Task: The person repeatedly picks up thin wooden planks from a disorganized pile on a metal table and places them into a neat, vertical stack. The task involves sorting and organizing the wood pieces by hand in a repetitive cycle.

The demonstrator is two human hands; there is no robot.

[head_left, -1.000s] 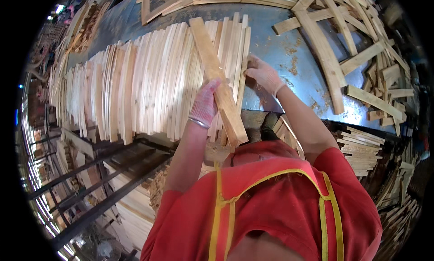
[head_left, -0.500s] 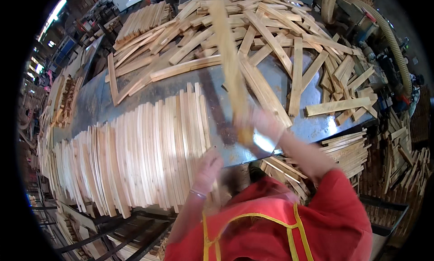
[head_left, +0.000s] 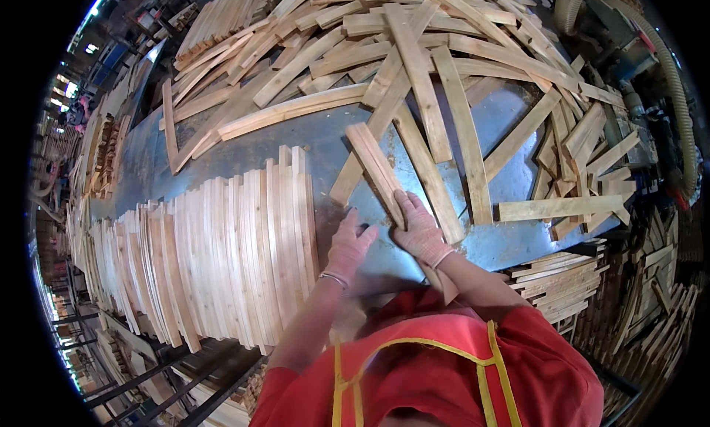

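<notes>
My right hand (head_left: 418, 231), in a pale work glove, grips the near end of a short wooden slat (head_left: 376, 170) that lies slanted on the blue-grey metal table (head_left: 244, 155). My left hand (head_left: 349, 248), also gloved, rests just left of it with fingers spread, touching the table beside the right end of a row of slats standing on edge (head_left: 222, 242). Nothing is in the left hand. My red sleeves and a red vest with yellow trim fill the lower edge.
A loose heap of curved and straight wooden slats (head_left: 414, 50) covers the far and right part of the table. Stacked slats (head_left: 562, 279) sit below the table's right end. A flexible dust hose (head_left: 677, 94) runs at the far right. Metal racks (head_left: 133, 375) lie lower left.
The slat, held up over the row a second ago, has come down onto the table. My left hand has let go of it and now lies beside it. The view has swung toward the heap.
</notes>
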